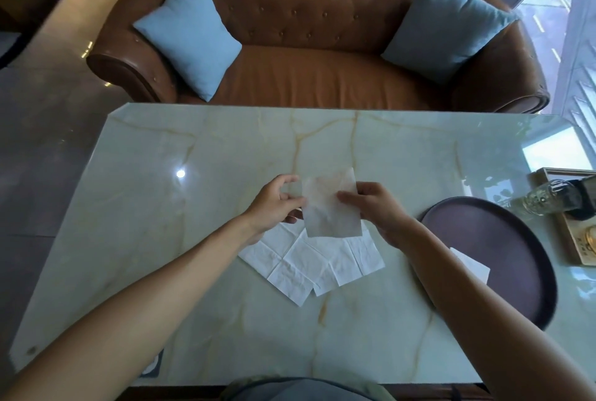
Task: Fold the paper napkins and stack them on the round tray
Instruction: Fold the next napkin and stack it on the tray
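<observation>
I hold one white paper napkin (329,207) up above the table, half folded and upright. My left hand (274,203) pinches its left edge. My right hand (374,207) grips its right edge. Below it, a few unfolded white napkins (309,263) lie overlapping flat on the marble table (225,158). The dark round tray (512,249) sits at the right side of the table. One folded napkin (474,265) rests on the tray, partly hidden behind my right forearm.
A wooden box (577,239) with a glass bottle (548,197) lying across it stands at the table's right edge, beyond the tray. A brown leather sofa (306,78) with two blue cushions stands behind the table.
</observation>
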`<state>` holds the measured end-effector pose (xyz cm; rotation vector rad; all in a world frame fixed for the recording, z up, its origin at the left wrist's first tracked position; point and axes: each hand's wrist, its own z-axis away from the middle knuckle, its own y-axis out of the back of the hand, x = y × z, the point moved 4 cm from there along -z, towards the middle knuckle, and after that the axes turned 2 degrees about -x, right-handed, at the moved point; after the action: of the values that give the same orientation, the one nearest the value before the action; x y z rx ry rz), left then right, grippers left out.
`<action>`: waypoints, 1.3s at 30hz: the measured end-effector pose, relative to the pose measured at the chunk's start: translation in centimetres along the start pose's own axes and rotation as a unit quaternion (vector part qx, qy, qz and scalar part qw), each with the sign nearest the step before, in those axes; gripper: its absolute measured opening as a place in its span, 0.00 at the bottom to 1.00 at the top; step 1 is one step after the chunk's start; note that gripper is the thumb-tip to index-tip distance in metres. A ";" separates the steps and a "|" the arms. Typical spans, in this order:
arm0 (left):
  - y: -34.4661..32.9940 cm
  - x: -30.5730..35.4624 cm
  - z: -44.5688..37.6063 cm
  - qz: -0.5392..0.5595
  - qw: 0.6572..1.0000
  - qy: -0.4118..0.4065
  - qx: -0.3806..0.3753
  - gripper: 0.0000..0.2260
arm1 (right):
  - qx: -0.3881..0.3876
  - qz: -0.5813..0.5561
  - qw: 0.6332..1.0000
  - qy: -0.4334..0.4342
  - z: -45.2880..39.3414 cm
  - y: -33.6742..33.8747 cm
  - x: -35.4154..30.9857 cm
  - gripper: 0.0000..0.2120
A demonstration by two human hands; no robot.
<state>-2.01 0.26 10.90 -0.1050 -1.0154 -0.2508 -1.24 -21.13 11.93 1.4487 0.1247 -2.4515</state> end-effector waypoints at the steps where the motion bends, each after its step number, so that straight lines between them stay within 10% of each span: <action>1: -0.2 -0.2 0.0 -0.001 1.000 -0.010 0.009 0.23 | 0.011 0.003 1.000 -0.005 0.1 0.2 0.4 0.08; 10: -1.0 -0.4 -0.2 -0.085 0.993 -0.074 0.039 0.09 | 0.101 0.031 0.994 0.034 1.5 1.0 0.7 0.20; 23: -0.8 -1.1 0.2 -0.093 0.990 -0.103 0.026 0.08 | 0.145 0.326 0.931 0.076 2.2 0.2 0.6 0.04; 39: -4.2 0.7 -0.5 -0.189 0.964 -0.092 -0.164 0.10 | 0.002 0.355 0.933 0.051 3.7 1.2 0.3 0.05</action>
<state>-2.31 -4.02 11.12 -0.2388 -1.1688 -0.7715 -4.14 -23.10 13.52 1.3163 -0.3292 -1.7848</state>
